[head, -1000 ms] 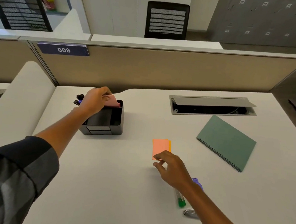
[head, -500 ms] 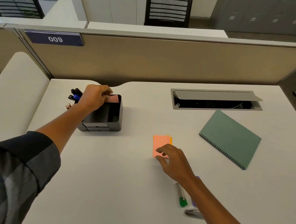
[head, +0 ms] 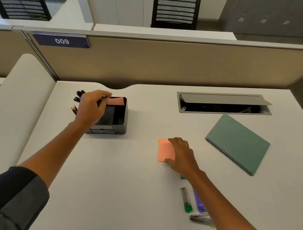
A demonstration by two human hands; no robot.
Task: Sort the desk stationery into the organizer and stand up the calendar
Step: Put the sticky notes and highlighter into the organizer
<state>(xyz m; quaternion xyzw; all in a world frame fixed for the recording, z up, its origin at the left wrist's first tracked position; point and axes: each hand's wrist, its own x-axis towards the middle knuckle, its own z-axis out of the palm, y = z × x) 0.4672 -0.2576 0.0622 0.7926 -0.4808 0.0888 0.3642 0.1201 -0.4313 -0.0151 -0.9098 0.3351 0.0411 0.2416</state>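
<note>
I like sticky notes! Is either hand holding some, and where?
The right hand grips the orange sticky notes by their right edge. The left hand touches pink notes in the organizer; grip unclear.
</note>
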